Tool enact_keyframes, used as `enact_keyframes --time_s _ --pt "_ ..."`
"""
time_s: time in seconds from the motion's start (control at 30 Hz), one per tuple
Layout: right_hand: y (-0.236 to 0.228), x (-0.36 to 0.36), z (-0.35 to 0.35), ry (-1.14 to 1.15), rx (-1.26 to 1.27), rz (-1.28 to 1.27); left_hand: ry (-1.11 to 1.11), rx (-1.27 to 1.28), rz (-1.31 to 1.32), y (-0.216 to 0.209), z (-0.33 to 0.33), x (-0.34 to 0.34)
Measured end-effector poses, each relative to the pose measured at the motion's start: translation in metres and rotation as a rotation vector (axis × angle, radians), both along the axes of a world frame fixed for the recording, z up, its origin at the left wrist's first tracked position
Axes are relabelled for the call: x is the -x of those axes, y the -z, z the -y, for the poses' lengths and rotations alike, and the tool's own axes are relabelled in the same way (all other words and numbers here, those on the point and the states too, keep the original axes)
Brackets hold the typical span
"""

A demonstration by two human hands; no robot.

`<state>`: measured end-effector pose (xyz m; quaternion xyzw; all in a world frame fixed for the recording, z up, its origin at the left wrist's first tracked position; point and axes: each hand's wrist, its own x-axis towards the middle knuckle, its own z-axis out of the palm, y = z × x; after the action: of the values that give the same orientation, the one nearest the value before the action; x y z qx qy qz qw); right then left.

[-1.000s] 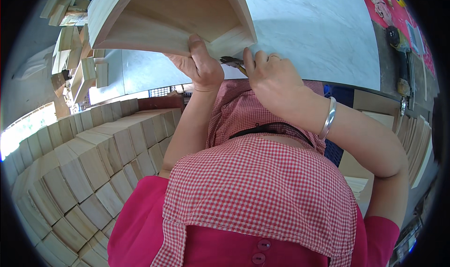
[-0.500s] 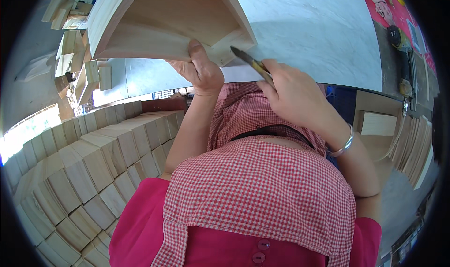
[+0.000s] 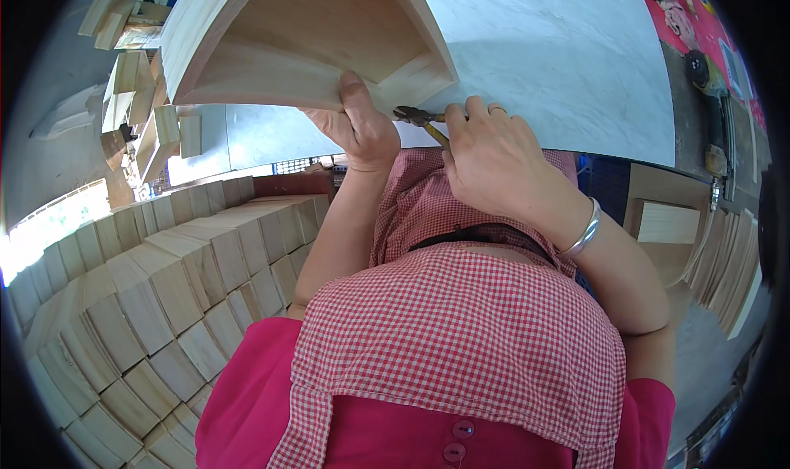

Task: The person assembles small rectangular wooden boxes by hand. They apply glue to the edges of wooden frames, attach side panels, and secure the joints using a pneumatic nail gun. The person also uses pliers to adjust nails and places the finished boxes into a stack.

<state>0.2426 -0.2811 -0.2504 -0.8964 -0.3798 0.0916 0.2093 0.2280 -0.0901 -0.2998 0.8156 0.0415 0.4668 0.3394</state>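
- Our left hand (image 3: 358, 127) grips the curved wooden shelf piece's (image 3: 304, 41) front edge on the grey worktop (image 3: 559, 66).
- Our right hand (image 3: 494, 152) is closed around a small metal tool (image 3: 415, 117) at the shelf corner.
- Pale wooden blocks (image 3: 148, 288) are stacked at left.

your left hand (image 3: 360, 127) grips the curved pale wooden shelf piece (image 3: 304, 37) on the white marbled table (image 3: 559, 66); your right hand (image 3: 494, 152), just right of it, holds the small metal tool (image 3: 418, 117) at its corner.

Bright daylight, sharp focus centre. Blown-out glare at left edge, mild sheen on white tabletop (image 3: 559, 66) upper right. Heavy fisheye bending, black vignette around the rim.
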Motion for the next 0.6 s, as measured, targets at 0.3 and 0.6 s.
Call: enact_keyframes --time_s 0.3,0.6 --pt "0.001 -0.012 -0.004 0.014 -0.139 -0.227 -0.006 0.146 0.049 -0.004 0.008 -0.003" --pt "-0.016 0.024 0.127 0.338 -0.220 -0.216 -0.037 0.169 0.000 0.026 -0.012 0.006"
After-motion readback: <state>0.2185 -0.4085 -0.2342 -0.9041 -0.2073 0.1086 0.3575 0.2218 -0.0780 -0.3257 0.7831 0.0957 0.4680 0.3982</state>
